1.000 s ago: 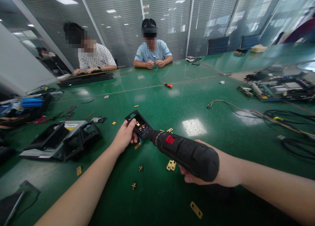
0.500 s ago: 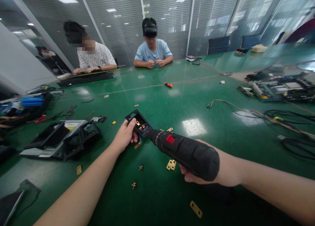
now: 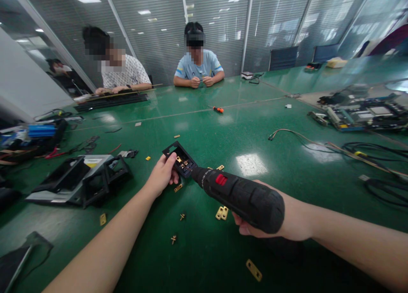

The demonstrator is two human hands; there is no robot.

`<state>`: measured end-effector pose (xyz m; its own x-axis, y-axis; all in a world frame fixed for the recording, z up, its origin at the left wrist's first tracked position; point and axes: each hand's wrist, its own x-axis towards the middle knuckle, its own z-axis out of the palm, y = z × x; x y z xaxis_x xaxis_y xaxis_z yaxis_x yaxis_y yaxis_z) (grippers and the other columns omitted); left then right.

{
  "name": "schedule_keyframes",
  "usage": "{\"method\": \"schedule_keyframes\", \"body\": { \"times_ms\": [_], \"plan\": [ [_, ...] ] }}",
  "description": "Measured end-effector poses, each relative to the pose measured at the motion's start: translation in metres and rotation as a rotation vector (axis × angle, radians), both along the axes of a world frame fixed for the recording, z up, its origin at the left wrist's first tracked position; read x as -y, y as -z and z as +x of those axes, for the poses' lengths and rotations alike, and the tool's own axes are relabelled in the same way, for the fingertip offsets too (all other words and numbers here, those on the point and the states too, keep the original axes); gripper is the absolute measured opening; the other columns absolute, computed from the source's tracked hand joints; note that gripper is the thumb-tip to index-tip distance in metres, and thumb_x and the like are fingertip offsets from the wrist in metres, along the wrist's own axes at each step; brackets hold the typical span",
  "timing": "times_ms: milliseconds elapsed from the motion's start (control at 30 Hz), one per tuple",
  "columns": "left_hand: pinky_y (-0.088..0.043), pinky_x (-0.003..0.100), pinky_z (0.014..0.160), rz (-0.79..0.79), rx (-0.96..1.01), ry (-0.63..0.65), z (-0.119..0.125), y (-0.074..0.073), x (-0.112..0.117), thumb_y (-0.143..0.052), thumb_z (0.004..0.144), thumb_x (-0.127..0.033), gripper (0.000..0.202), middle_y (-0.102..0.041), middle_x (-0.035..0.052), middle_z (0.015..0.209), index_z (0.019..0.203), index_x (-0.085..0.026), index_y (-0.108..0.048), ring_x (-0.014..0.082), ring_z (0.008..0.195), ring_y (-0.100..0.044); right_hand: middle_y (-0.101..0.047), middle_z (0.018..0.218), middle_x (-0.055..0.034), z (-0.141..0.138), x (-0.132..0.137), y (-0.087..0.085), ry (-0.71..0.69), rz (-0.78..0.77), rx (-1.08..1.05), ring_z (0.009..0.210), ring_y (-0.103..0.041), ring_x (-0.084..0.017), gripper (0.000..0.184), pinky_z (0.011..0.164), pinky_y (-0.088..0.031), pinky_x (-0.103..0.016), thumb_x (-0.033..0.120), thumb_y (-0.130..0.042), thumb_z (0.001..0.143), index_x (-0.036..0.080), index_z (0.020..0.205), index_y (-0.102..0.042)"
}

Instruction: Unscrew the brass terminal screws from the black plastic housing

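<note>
My left hand (image 3: 165, 172) grips a small black open housing (image 3: 179, 148) by its left side, thumb over the rim. Brass-coloured parts lie inside the housing. My right hand (image 3: 255, 216) is wrapped round the grip of a black cordless drill (image 3: 242, 198) with a red switch on top. The drill's front end meets the near right edge of the housing; its bit is hidden. Two brass plates (image 3: 222, 213) lie below the drill, another brass plate (image 3: 254, 270) nearer me. Small screws (image 3: 174, 240) rest on the green table between my forearms.
Black and grey frames (image 3: 105, 178) lie at left, with a blue battery pack (image 3: 41, 130) behind. An orange screwdriver (image 3: 218, 109) lies farther back. Cables (image 3: 360, 150) and circuit boards (image 3: 366, 112) occupy the right. Two people (image 3: 197, 65) sit across the table (image 3: 204, 127).
Both hands, the drill and the housing keep nearly the same positions. The person at the far left has shifted slightly.
</note>
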<state>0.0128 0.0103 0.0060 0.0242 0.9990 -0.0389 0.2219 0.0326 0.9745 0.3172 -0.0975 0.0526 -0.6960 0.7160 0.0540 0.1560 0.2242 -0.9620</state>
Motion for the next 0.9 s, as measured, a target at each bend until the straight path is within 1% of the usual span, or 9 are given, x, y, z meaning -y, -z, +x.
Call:
{"method": "schedule_keyframes", "body": {
  "times_ms": [133, 200, 300, 400, 500, 700, 900],
  "plan": [
    [-0.031, 0.017, 0.031, -0.003, 0.006, -0.015, 0.0007, -0.0009, 0.0009, -0.06, 0.092, -0.066, 0.045, -0.065, -0.003, 0.06, 0.097, -0.024, -0.047, 0.0121, 0.035, -0.056, -0.068, 0.076, -0.0009, 0.0, 0.0, -0.0006, -0.007, 0.028, -0.005, 0.067, -0.062, -0.017, 0.023, 0.066, -0.053, -0.028, 0.029, -0.081, 0.073, 0.02, 0.077, -0.06],
    [-0.031, 0.018, 0.03, -0.006, 0.009, -0.018, 0.0007, -0.0007, 0.0006, -0.061, 0.092, -0.066, 0.045, -0.065, -0.003, 0.06, 0.097, -0.024, -0.047, 0.0122, 0.035, -0.056, -0.067, 0.075, -0.0013, -0.0001, 0.0004, -0.0021, -0.003, -0.006, 0.003, 0.066, -0.062, -0.017, 0.023, 0.064, -0.053, -0.028, 0.029, -0.08, 0.073, 0.019, 0.077, -0.059],
    [-0.031, 0.018, 0.031, -0.007, 0.001, -0.012, 0.0002, -0.0002, -0.0005, -0.06, 0.093, -0.065, 0.044, -0.065, -0.0025, 0.06, 0.097, -0.023, -0.047, 0.0123, 0.035, -0.056, -0.066, 0.073, -0.002, -0.0001, 0.0012, -0.003, 0.005, -0.001, 0.011, 0.065, -0.06, -0.017, 0.024, 0.062, -0.052, -0.028, 0.03, -0.08, 0.073, 0.019, 0.074, -0.058],
    [-0.031, 0.018, 0.03, -0.006, -0.006, -0.012, -0.0002, 0.0002, -0.0014, -0.059, 0.094, -0.065, 0.043, -0.064, -0.0029, 0.058, 0.096, -0.024, -0.046, 0.0123, 0.035, -0.056, -0.065, 0.072, -0.0012, 0.0005, 0.0017, -0.0017, 0.014, -0.016, -0.007, 0.063, -0.059, -0.016, 0.027, 0.059, -0.049, -0.027, 0.031, -0.081, 0.072, 0.019, 0.075, -0.057],
    [-0.031, 0.018, 0.031, -0.008, -0.006, -0.019, -0.0001, 0.0001, -0.0014, -0.059, 0.094, -0.065, 0.044, -0.063, -0.0038, 0.057, 0.097, -0.024, -0.046, 0.0123, 0.035, -0.055, -0.063, 0.072, -0.0005, 0.0011, 0.0015, -0.002, 0.016, -0.047, -0.004, 0.062, -0.058, -0.015, 0.028, 0.06, -0.049, -0.027, 0.031, -0.08, 0.072, 0.019, 0.074, -0.055],
    [-0.031, 0.018, 0.03, -0.004, -0.008, -0.014, 0.0, 0.0004, -0.001, -0.058, 0.094, -0.064, 0.043, -0.065, -0.0027, 0.06, 0.098, -0.024, -0.046, 0.0124, 0.035, -0.056, -0.066, 0.073, -0.002, 0.0003, 0.0006, -0.0068, 0.027, -0.018, 0.043, 0.065, -0.061, -0.017, 0.026, 0.061, -0.05, -0.029, 0.031, -0.081, 0.071, 0.019, 0.074, -0.058],
    [-0.031, 0.017, 0.03, 0.001, 0.001, -0.002, -0.0001, 0.0012, -0.0013, -0.058, 0.093, -0.065, 0.044, -0.065, -0.0036, 0.061, 0.098, -0.024, -0.045, 0.0116, 0.035, -0.056, -0.066, 0.074, -0.0018, 0.0005, 0.0013, -0.0032, 0.026, 0.007, 0.02, 0.065, -0.061, -0.017, 0.024, 0.062, -0.051, -0.028, 0.031, -0.081, 0.072, 0.018, 0.076, -0.061]
  ]
}}
